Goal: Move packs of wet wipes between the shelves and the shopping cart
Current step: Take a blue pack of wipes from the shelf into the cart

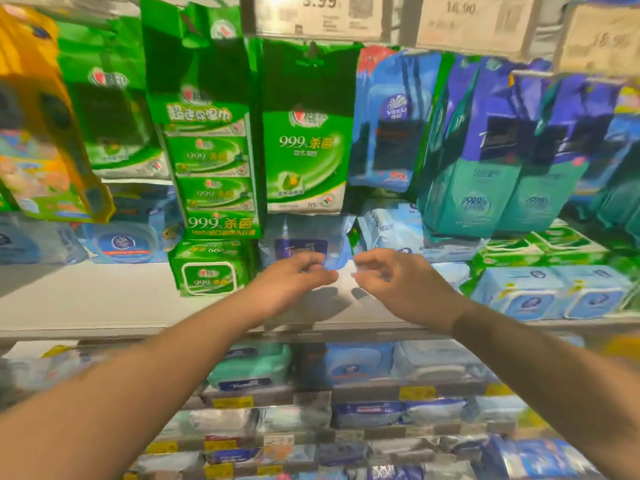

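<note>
Both my arms reach over the white shelf [86, 299]. My left hand [294, 282] and my right hand [391, 275] hover side by side with loosely curled fingers and hold nothing. Just beyond their fingertips a light blue pack of wet wipes [304, 237] with a purple label stands at the back of the shelf. A green pack of wipes [211, 268] stands on the shelf left of my left hand. Another pale blue pack [388, 226] leans behind my right hand. No shopping cart is in view.
Green hanging packs [304, 133] and blue and teal hanging packs [485, 150] dangle from hooks above the shelf. Blue boxed packs [554, 292] fill the shelf's right end. Lower shelves [346, 393] carry more wipes behind yellow price tags.
</note>
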A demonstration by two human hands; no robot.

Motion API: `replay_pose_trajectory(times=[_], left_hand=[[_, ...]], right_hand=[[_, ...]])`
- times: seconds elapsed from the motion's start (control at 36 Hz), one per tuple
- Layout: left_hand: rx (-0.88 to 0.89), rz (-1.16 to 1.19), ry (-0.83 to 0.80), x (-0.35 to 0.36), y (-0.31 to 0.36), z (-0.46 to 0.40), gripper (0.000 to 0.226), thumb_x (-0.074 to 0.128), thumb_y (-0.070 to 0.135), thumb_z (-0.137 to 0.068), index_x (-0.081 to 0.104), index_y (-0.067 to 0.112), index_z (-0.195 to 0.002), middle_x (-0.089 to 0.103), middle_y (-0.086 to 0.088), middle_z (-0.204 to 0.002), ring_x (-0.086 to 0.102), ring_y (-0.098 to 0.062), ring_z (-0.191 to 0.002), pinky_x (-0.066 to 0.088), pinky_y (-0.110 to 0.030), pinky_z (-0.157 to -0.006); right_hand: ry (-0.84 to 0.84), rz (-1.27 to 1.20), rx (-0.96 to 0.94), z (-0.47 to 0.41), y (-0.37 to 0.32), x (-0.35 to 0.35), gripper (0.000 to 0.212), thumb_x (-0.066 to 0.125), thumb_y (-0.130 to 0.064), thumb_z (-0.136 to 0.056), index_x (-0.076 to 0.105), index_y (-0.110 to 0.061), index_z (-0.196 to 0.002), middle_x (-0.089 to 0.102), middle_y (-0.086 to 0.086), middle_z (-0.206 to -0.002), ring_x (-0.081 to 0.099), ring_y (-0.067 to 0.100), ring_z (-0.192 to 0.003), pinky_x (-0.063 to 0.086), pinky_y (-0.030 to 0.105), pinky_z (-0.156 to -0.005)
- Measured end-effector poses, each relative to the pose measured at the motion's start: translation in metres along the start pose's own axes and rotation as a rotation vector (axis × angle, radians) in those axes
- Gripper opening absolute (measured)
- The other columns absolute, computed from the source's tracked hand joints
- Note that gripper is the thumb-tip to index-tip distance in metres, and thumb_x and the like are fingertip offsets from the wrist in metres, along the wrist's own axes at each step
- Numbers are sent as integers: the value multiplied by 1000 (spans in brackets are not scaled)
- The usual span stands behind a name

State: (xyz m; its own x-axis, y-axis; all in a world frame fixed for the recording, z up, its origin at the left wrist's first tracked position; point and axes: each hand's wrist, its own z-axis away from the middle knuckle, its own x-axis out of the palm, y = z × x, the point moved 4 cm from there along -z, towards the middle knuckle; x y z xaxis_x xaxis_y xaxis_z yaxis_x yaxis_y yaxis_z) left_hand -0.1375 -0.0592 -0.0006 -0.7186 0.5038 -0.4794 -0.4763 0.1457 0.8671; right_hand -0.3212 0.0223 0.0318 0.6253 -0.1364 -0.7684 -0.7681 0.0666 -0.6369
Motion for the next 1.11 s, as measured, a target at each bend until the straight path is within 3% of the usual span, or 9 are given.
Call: replay_pose_trajectory(times=[0.08,0.19,0.28,0.39,0.53,0.67,0.86,0.97,1.11], left_hand=[[10,17,6,27,4,-12,62,72,55,-86,59,26,-140,66,8,-131,63,-11,-115,50,-35,-102],[62,-25,33,53,13,-23,55,65,56,-89,62,25,-135,66,7,-128,62,-14,-115,47,-33,-105],[80,-130,45,69,21,-29,36,65,45,-96,64,22,-124,63,8,-113,60,-14,-109,41,-25,-93],[102,-255,81,83,28,-43,41,69,57,-88,48,21,-85,54,1,-93,51,-21,-84,37,-34,-73],[137,-659,48,91,30,-60,53,51,59,-98,56,7,-111,57,-14,-111,59,-35,-103,43,-37,-79],[222,-873,28,89,18,-70,41,30,62,-95,50,27,-88,47,2,-89,65,-35,-94,52,-38,-77],[265,-795,14,78,18,-61,33,37,48,-102,49,27,-80,66,0,-101,66,-32,-98,52,-39,-82],[303,-852,-27,78,20,-56,30,36,46,-106,48,27,-87,65,-6,-111,63,-33,-102,54,-46,-87],[382,-809,-67,71,9,-52,48,27,51,-109,43,26,-72,56,2,-81,58,-26,-83,54,-47,-80]], right_hand=[[183,-3,37,4,26,-13,7,66,-33,-91,72,-35,-90,74,-15,-90,67,3,-87,46,9,-83],[348,69,72,16,57,-29,22,61,-28,-94,67,-20,-75,68,-4,-73,58,16,-75,38,7,-66],[372,56,170,25,76,-37,24,56,-27,-96,65,-12,-80,66,3,-75,56,26,-77,33,25,-64],[415,-13,216,30,93,-41,10,60,-28,-95,65,-20,-95,67,-5,-89,57,10,-77,35,11,-62],[474,-47,216,32,110,-38,33,69,-28,-90,59,-10,-117,63,5,-111,59,24,-104,45,31,-88],[443,-114,242,30,110,-30,53,64,-48,-82,50,-17,-123,52,-5,-108,53,18,-99,43,30,-87],[464,-169,266,25,114,-22,54,60,-57,-73,46,-18,-107,56,0,-102,51,19,-91,45,34,-80],[484,-138,285,28,112,-23,83,59,-60,-79,42,-7,-141,55,8,-129,53,25,-114,47,42,-99],[490,-73,267,33,111,-22,80,40,-67,-79,44,-5,-129,55,6,-115,53,27,-106,42,46,-92]])
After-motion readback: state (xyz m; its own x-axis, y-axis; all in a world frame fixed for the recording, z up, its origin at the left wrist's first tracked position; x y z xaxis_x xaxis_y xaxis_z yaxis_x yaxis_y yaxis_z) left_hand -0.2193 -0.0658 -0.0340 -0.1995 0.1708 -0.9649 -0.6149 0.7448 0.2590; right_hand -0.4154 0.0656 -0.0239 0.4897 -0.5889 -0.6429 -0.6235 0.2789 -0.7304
